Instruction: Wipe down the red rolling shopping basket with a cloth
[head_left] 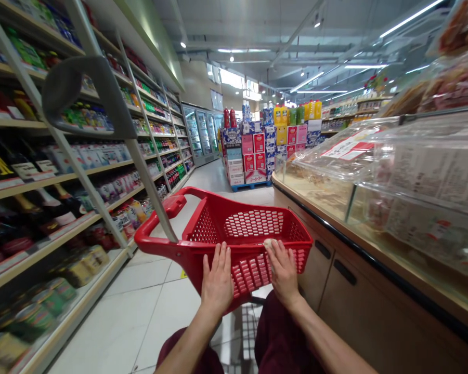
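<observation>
A red plastic shopping basket cart (253, 226) with perforated sides stands right in front of me, and its inside looks bare. My left hand (218, 280) lies flat against its near side, fingers stretched toward the rim and nothing in them. My right hand (284, 272) is at the same rim farther right. Under its fingertips it presses a small whitish wad (269, 243), like a crumpled cloth or tissue, mostly hidden by the fingers. A grey pull handle (113, 101) on a metal bar rises from the cart's left end.
Shelves of bottles and cans (68, 156) line the left. At right, a wooden counter (351, 249) holds clear plastic food packs (425, 161) close to the cart. Stacked drink cartons (253, 150) on a blue pallet (251, 186) stand ahead, with glass-door fridges (200, 130) behind at left.
</observation>
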Tool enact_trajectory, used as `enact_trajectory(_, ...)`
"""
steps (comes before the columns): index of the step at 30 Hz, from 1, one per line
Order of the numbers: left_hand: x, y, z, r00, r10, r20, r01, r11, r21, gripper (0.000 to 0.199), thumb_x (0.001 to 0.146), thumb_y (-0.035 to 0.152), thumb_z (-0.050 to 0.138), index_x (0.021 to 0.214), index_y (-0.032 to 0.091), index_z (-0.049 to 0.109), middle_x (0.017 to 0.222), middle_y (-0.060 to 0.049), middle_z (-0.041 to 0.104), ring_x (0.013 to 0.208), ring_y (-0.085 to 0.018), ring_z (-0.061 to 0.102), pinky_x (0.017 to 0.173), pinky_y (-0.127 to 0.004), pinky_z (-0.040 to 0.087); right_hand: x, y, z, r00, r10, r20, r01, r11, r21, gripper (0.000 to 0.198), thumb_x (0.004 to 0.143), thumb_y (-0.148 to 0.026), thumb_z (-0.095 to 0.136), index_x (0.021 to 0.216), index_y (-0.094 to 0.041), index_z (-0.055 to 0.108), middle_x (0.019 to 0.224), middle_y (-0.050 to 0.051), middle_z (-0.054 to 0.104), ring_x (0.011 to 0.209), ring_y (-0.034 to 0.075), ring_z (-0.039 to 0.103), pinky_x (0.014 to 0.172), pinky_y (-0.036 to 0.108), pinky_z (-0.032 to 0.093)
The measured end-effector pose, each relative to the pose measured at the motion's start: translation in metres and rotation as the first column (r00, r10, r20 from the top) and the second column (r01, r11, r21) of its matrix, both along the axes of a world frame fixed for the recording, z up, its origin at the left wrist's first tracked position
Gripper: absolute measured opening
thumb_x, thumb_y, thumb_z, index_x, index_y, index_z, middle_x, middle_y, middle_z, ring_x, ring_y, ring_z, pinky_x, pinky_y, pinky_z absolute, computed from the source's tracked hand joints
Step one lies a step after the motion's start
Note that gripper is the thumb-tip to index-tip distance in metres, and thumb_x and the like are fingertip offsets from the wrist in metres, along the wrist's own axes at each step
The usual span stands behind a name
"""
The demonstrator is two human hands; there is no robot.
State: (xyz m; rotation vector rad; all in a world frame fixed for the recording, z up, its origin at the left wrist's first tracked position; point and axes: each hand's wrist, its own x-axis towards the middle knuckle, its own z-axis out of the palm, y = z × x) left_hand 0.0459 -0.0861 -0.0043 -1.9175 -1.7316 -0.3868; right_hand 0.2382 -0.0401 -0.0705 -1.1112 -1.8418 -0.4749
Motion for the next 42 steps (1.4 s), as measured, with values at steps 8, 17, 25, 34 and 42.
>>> enact_trajectory(8,-0.014,-0.017,-0.026,0.999,-0.034,0.0,0.034,0.998,-0.047,0.058,0.069,0.021,0.041,0.126,0.011,0.037,0.136,-0.009,0.034,0.128,-0.022,0.024,0.105,-0.045,0.015,-0.011,-0.012,-0.007,0.996,0.044,0.081,-0.045,0.999,0.004,0.053,0.078,-0.001,0.03,0.128,-0.018,0.038,0.13,0.009,0.044,0.128,0.02,0.023,0.102,0.046,0.02)
enact_trajectory(17,-0.021,-0.028,-0.034,0.998,-0.058,-0.024,0.056,0.995,-0.079,0.06,0.069,0.021,0.041,0.129,0.013,0.034,0.136,-0.008,0.035,0.128,-0.021,0.023,0.104,-0.044,0.016,-0.037,-0.014,-0.006,0.964,0.153,0.218,-0.161,0.987,0.021,0.05,0.079,-0.004,0.034,0.126,-0.019,0.041,0.127,0.004,0.047,0.128,0.016,0.024,0.104,0.041,0.018)
enact_trajectory(25,-0.032,-0.034,-0.035,0.998,-0.051,-0.022,0.051,0.999,-0.016,0.063,0.07,0.023,0.042,0.131,0.012,0.028,0.137,-0.01,0.033,0.129,-0.021,0.02,0.105,-0.044,0.013,-0.064,-0.009,0.01,0.954,0.213,0.21,-0.226,0.973,0.043,0.046,0.082,-0.007,0.033,0.125,-0.018,0.041,0.129,0.004,0.046,0.128,0.016,0.025,0.104,0.041,0.017)
enact_trajectory(34,-0.051,-0.046,-0.025,1.0,0.011,-0.007,-0.01,0.997,0.07,0.064,0.069,0.013,0.039,0.131,0.01,0.027,0.137,-0.011,0.032,0.129,-0.022,0.021,0.104,-0.045,0.015,-0.087,-0.016,0.027,0.938,0.261,0.229,-0.285,0.956,0.075,0.046,0.082,-0.006,0.031,0.125,-0.018,0.042,0.129,0.004,0.045,0.128,0.019,0.023,0.105,0.044,0.015)
enact_trajectory(42,-0.069,-0.052,-0.029,0.997,0.073,0.021,-0.075,0.991,0.113,0.067,0.068,0.016,0.041,0.132,0.009,0.023,0.138,-0.013,0.031,0.129,-0.023,0.021,0.104,-0.046,0.016,-0.116,-0.026,0.037,0.927,0.308,0.213,-0.332,0.939,0.088,0.046,0.082,-0.008,0.032,0.125,-0.019,0.042,0.129,0.004,0.045,0.128,0.018,0.025,0.106,0.043,0.014)
